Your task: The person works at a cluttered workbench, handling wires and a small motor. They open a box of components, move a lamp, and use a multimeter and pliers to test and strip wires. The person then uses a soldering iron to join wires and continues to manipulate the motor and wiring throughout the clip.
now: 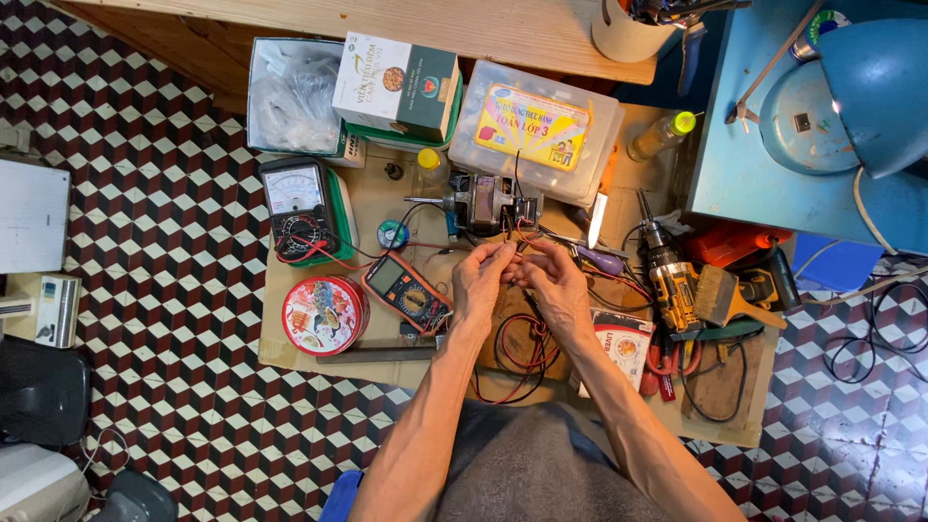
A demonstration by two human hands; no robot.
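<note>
Work board: we are sitting over a cardboard-covered board on the chequered tiled floor, and we are keeping both forearms low and steady above it.
Motor: we are working just in front of the small electric motor, which is lying on its side at the middle of the board with its shaft pointing left; we judge it best left resting flat, so the leads are not pulling on it.
Left hand: we are pinching the motor's thin wires with the left hand, fingers closed narrowly on them just below the motor.
Right hand: we are meeting it with the right hand, fingertips touching the same wires; a short, firm pinch near the ends seems the safest way to handle them.
Meters: we are keeping the orange digital multimeter just left of the left hand, and the analogue meter further left, both within reach.
Loose leads: we are watching the red and black test leads coiling under the wrists, since they could snag.
Hard to make out: we are failing to see the wire ends themselves, as the fingers are covering them; whether they are bare, twisted or joined we cannot tell.
Cut off: we are losing the blue lamp and the cup of tools at the frame edge.
</note>
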